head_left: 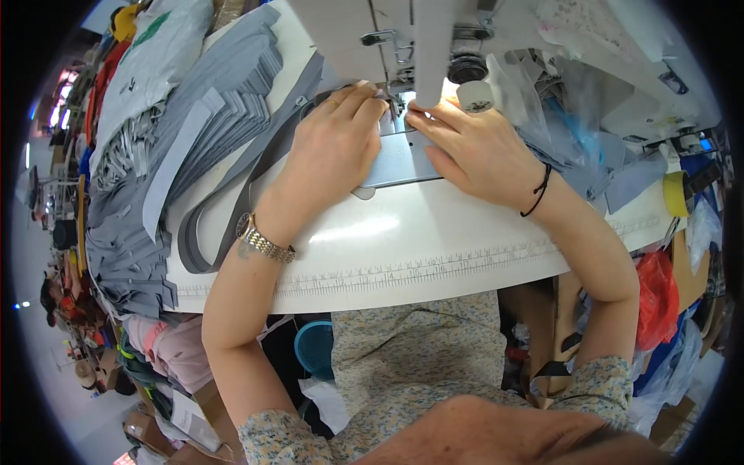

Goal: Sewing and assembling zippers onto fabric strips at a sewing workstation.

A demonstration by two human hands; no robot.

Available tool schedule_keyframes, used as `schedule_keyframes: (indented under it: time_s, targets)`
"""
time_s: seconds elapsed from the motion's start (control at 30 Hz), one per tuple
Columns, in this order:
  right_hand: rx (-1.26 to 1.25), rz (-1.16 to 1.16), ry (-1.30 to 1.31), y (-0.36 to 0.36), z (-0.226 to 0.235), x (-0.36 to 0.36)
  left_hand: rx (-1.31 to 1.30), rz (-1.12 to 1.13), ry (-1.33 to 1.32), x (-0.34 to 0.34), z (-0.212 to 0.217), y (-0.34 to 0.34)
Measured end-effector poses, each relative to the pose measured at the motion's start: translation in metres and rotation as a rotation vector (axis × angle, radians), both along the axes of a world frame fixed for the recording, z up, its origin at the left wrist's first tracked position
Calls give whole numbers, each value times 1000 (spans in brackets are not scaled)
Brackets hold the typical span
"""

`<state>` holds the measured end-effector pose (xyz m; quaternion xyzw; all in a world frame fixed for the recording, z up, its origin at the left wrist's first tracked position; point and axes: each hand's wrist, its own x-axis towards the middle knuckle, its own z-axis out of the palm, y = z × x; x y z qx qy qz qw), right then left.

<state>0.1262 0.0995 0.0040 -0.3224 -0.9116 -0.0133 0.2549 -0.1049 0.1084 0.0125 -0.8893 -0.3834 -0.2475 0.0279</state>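
My left hand (339, 139), with a metal-band watch (263, 239) at the wrist, is left of the sewing machine's needle area (401, 97). Its bent fingers are pressed together over a grey fabric strip (267, 159), whose end is hidden beneath them. The strip trails back in a loop across the white table. My right hand (482, 149), a dark cord on its wrist, lies right of the presser foot. Its fingers stretch toward the foot with the thumb apart, over the metal plate (403, 161); what lies under these fingertips is hard to see.
Stacked grey fabric pieces (221, 132) cover the table's left side, with a white sack (159, 66) behind. The machine body (356, 31) overhangs the far middle. Grey scraps and clear plastic (558, 124) lie at right. A printed ruler (418, 267) runs along the table's near edge.
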Motion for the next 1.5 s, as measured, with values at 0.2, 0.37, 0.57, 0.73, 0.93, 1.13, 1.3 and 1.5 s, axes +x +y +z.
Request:
schedule_keyframes:
  time_s: [0.2, 0.37, 0.57, 0.73, 0.93, 1.13, 1.3, 1.5]
  targets:
    - [37, 103, -3, -1, 4, -3, 166, 55, -12, -10, -2, -4]
    - [232, 144, 38, -7, 14, -3, 46, -83, -3, -25, 7, -41]
    - [184, 256, -123, -19, 56, -67, -21, -362, -72, -23, 17, -118]
    - [-73, 278, 42, -30, 44, -46, 61, -437, -228, -30, 33, -138]
    - [-119, 344, 98, -68, 40, -32, 47, -122, -646, -28, 35, -91]
    - [-526, 526, 294, -74, 48, -26, -674, -86, -672, -29, 10, -73]
    - [-1247, 332, 555, -27, 44, -1, -755, -35, -422, -25, 19, -65]
    - [-867, 162, -131, -15, 63, -12, -539, 25, -188, -20, 26, -34]
